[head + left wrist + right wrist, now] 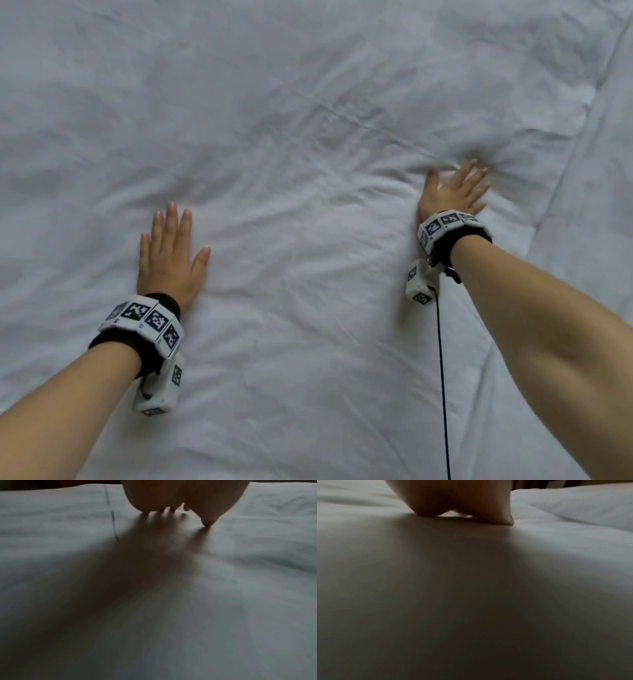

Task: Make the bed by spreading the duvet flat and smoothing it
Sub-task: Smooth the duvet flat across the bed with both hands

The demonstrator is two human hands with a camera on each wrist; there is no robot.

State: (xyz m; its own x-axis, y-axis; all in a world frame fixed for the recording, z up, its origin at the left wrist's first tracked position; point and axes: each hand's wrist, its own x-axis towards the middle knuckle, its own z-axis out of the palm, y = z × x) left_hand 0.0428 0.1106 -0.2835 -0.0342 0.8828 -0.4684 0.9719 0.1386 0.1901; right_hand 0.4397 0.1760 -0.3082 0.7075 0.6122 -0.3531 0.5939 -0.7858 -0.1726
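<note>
A white, creased duvet (pixel 308 120) fills the head view. My left hand (pixel 168 253) lies flat on it at the lower left, palm down, fingers straight and slightly spread. My right hand (pixel 455 188) presses flat on the duvet further away at the right, fingers spread and blurred. In the left wrist view the left hand (pixel 180 500) is above the duvet (pixel 171 601), its fingertips touching the cloth. The right wrist view is dim: the right hand (pixel 462 503) presses onto the duvet (pixel 471 588).
A raised fold or edge (pixel 589 113) of white bedding runs down the right side past my right hand. A black cable (pixel 442 377) hangs from the right wrist device over the duvet. A ridge of bedding (pixel 573 504) rises at the right in the right wrist view.
</note>
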